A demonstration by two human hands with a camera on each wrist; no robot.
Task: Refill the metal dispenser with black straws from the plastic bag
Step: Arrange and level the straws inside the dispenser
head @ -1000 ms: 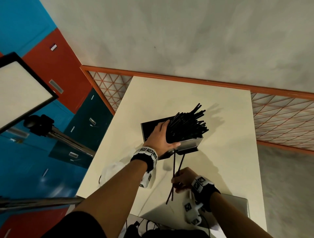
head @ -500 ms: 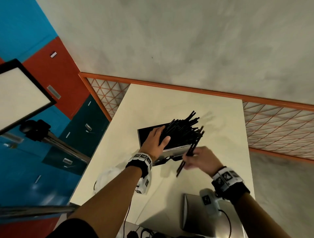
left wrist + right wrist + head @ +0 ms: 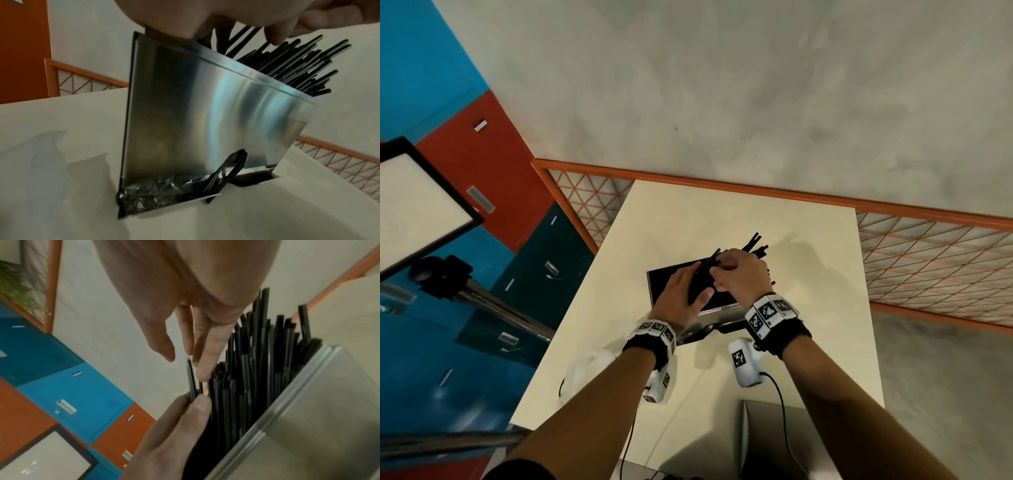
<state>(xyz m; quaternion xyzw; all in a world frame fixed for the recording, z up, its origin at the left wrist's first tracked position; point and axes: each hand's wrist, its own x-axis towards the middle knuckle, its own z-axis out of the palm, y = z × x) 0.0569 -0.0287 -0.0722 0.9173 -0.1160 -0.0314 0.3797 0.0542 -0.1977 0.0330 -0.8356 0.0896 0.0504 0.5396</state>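
Observation:
The metal dispenser (image 3: 664, 284) stands on the cream table (image 3: 808, 342), its open top packed with black straws (image 3: 756, 245). My left hand (image 3: 688, 291) grips the straw bundle at the dispenser's top, thumb on the near side (image 3: 199, 404). My right hand (image 3: 722, 274) hovers over the bundle. In the right wrist view its fingers (image 3: 205, 366) are nearly straight and touch the straw tops (image 3: 257, 369), with the thumb apart. The left wrist view shows the steel front (image 3: 205, 113), straws (image 3: 298, 65) leaning right, and two straws (image 3: 226, 175) in the bottom tray. A white plastic bag (image 3: 589, 366) lies by my left forearm.
A grey metal piece (image 3: 760, 431) lies at the table's near right edge. Crumpled clear plastic (image 3: 148, 198) sits in the dispenser's tray. An orange mesh railing (image 3: 928, 260) runs behind the table. A light stand (image 3: 482, 301) and coloured lockers are at the left.
My right hand carried two straws up from the table's near side to the top of the dispenser and loosened its hold there. My left hand stayed on the bundle.

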